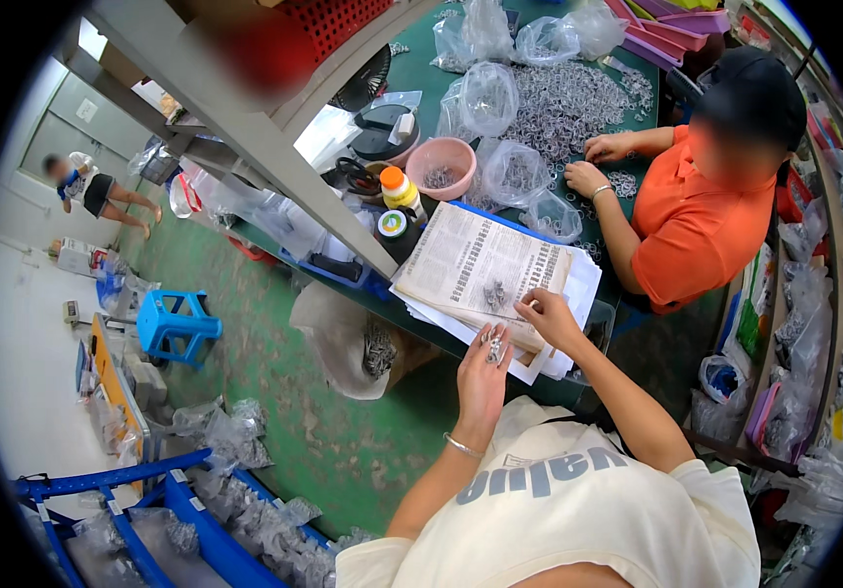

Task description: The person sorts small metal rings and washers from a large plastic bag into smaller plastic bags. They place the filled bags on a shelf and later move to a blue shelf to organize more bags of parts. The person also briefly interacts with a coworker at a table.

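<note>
My left hand (483,382) is turned palm up with its fingers curled. Several small silvery metal parts (493,347) rest in it, at the near edge of an open book (441,257). Just to the right, my right hand (551,318) hovers over the book's lower right side, thumb and fingertips drawn together; whatever they pinch is too small to make out. Between the hands and the printed columns, a little pile of similar metal parts (496,293) lies on the page. White paper sheets (578,294) stick out from beneath the book.
Across the green table, a co-worker in an orange shirt (700,230) handles a big heap of metal rings (568,103). A pink bowl (440,155), an orange-capped bottle (398,189) and a grey shelf post (274,147) stand behind the book. A white sack (333,343) hangs open below left.
</note>
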Action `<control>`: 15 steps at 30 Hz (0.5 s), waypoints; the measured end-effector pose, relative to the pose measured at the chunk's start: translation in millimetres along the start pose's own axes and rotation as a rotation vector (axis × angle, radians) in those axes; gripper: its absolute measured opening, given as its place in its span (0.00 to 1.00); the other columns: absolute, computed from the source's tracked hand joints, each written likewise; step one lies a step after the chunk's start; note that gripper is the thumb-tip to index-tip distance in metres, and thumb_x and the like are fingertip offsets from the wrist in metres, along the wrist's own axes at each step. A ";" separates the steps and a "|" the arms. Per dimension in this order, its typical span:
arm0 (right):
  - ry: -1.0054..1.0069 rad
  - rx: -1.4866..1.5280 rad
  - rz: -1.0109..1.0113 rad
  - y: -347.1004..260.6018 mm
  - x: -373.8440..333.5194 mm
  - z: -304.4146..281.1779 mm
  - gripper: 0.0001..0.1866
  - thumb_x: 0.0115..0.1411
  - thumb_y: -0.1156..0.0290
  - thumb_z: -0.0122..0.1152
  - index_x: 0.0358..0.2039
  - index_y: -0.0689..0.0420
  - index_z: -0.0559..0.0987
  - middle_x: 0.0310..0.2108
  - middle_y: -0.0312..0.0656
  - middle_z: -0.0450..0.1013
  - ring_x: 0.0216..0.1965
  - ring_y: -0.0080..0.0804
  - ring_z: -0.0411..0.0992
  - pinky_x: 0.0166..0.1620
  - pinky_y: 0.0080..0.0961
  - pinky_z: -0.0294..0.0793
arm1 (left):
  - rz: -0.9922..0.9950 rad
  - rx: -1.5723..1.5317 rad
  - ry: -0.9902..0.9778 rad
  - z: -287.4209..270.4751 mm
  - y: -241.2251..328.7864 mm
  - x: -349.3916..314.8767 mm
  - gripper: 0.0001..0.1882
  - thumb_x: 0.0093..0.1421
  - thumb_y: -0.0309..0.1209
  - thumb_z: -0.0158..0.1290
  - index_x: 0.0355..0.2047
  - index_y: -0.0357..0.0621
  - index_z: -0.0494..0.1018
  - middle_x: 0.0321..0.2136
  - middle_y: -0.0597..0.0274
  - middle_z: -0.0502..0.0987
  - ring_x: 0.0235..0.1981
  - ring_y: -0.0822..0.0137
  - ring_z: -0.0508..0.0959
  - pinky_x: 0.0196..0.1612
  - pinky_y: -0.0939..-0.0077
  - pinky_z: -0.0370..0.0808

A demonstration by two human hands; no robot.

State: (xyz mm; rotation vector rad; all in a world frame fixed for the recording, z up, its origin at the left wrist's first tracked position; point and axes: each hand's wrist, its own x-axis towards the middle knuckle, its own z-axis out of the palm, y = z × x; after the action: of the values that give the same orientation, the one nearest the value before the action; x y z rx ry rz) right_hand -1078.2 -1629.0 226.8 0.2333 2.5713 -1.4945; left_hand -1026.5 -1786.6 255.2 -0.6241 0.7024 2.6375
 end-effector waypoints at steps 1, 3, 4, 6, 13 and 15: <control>-0.026 0.051 0.001 -0.6 -10.0 -2.9 0.11 0.52 0.64 0.56 0.31 0.58 0.75 0.17 0.47 0.72 0.20 0.41 0.72 0.24 0.34 0.69 | -0.002 -0.004 -0.032 2.0 -0.4 2.1 0.16 0.58 0.25 0.41 0.48 0.36 0.60 0.46 0.55 0.66 0.53 0.61 0.63 0.55 0.65 0.58; 0.027 -0.157 -0.100 -12.1 -28.6 -0.6 0.12 0.53 0.66 0.54 0.38 0.54 0.73 0.17 0.47 0.71 0.20 0.42 0.72 0.24 0.34 0.69 | -0.011 -0.018 -0.018 -2.3 -3.6 9.6 0.16 0.59 0.26 0.42 0.48 0.37 0.60 0.46 0.55 0.66 0.53 0.61 0.63 0.55 0.66 0.58; 0.062 -0.262 -0.147 -15.4 -33.4 -0.6 0.14 0.53 0.67 0.53 0.41 0.52 0.72 0.17 0.47 0.71 0.20 0.43 0.72 0.24 0.34 0.69 | -0.022 -0.023 -0.017 -1.7 -5.8 12.1 0.16 0.59 0.27 0.42 0.48 0.38 0.60 0.46 0.56 0.65 0.53 0.61 0.63 0.55 0.66 0.59; -0.002 -0.414 -0.128 -4.1 -25.8 9.3 0.18 0.53 0.68 0.51 0.46 0.47 0.70 0.19 0.46 0.72 0.22 0.44 0.72 0.25 0.36 0.69 | -0.032 -0.052 0.015 0.5 -8.5 12.9 0.16 0.59 0.28 0.42 0.48 0.38 0.60 0.46 0.56 0.65 0.53 0.61 0.63 0.55 0.67 0.59; 0.016 -0.032 -0.097 27.7 -31.6 -1.3 0.10 0.56 0.67 0.49 0.34 0.56 0.76 0.18 0.46 0.70 0.21 0.33 0.70 0.25 0.29 0.67 | -0.033 -0.060 0.066 8.2 -14.5 24.3 0.13 0.60 0.31 0.42 0.44 0.40 0.64 0.43 0.57 0.67 0.51 0.64 0.65 0.52 0.68 0.61; -0.078 0.147 0.018 39.0 -45.9 -16.8 0.11 0.57 0.68 0.49 0.31 0.61 0.76 0.16 0.40 0.68 0.17 0.24 0.65 0.23 0.22 0.65 | -0.086 -0.006 -0.022 11.0 -15.5 36.3 0.15 0.61 0.33 0.41 0.45 0.40 0.64 0.45 0.57 0.67 0.52 0.63 0.64 0.53 0.68 0.61</control>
State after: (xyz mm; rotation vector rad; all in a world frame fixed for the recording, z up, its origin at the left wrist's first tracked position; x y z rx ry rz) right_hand -1026.2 -1597.8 211.9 0.2116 2.3962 -1.6537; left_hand -1054.2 -1760.5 239.9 -0.6118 0.6469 2.5639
